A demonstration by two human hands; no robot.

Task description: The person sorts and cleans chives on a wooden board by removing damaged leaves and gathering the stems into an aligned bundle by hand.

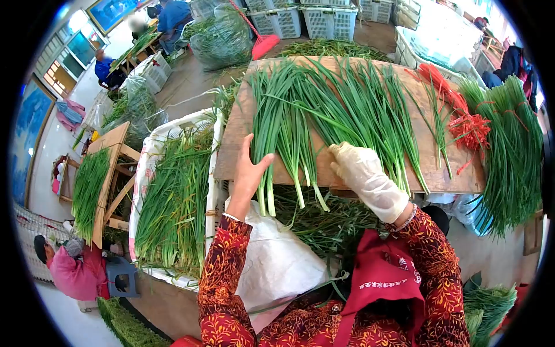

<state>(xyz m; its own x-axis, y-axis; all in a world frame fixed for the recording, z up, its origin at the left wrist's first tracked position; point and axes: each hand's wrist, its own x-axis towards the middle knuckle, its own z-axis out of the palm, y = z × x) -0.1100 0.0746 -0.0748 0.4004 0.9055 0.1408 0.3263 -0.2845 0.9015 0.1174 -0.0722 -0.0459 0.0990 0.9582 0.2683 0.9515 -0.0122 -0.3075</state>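
Long green garlic chives (370, 110) lie spread over a wooden board (231, 156) in front of me, their pale stem ends toward me. At the left pile of garlic chives (277, 121), my left hand (251, 173) is bare, with thumb and fingers apart and nothing held. My right hand (364, 172) wears a pale glove. Its fingers curl over the lower stems in the middle of the board, and the glove hides part of them. A few separate garlic chives (442, 136) lie farther right.
Red ties (457, 113) lie at the board's right, beside tied bundles (509, 150) overhanging the edge. Left of the board stands a white crate (215, 144) full of greens. A white sack (277, 248) is below. Other people (78, 269) sit at left and behind.
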